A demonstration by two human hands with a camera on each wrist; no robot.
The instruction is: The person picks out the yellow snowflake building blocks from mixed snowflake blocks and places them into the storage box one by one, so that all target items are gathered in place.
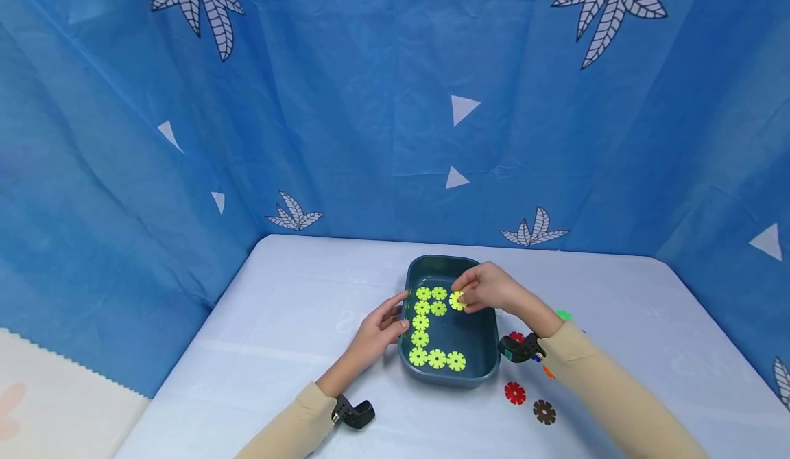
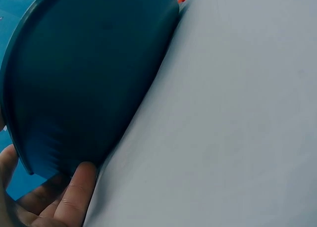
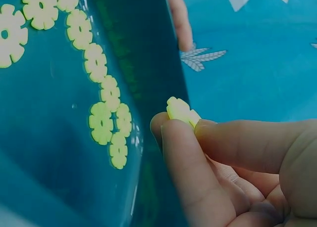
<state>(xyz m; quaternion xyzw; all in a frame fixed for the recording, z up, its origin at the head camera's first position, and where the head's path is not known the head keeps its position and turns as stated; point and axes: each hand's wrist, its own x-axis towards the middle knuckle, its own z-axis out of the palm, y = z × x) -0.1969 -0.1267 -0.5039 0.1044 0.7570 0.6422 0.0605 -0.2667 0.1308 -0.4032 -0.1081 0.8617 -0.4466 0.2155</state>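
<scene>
In the head view a dark teal plastic tray (image 1: 449, 375) lies on the table, with several yellow-green notched discs (image 1: 420, 338) laid flat on its floor. They run down its left side, with short rows at top and bottom. My right hand (image 1: 490, 287) is over the tray's right part and pinches one yellow notched disc (image 1: 457, 300) between thumb and fingers; the right wrist view shows that disc (image 3: 179, 111) standing partly out of the fingertips. At the tray's left wall my left hand (image 1: 381, 323) holds on, thumb over the rim and fingers (image 2: 79, 190) against the outside.
Loose notched discs lie to the tray's right: a red one (image 1: 515, 393), a brown one (image 1: 544, 412) and a green one (image 1: 563, 315), others partly behind the right forearm. A white cloth (image 1: 296, 322) covers the table. Blue curtains (image 1: 395, 102) hang behind and beside it.
</scene>
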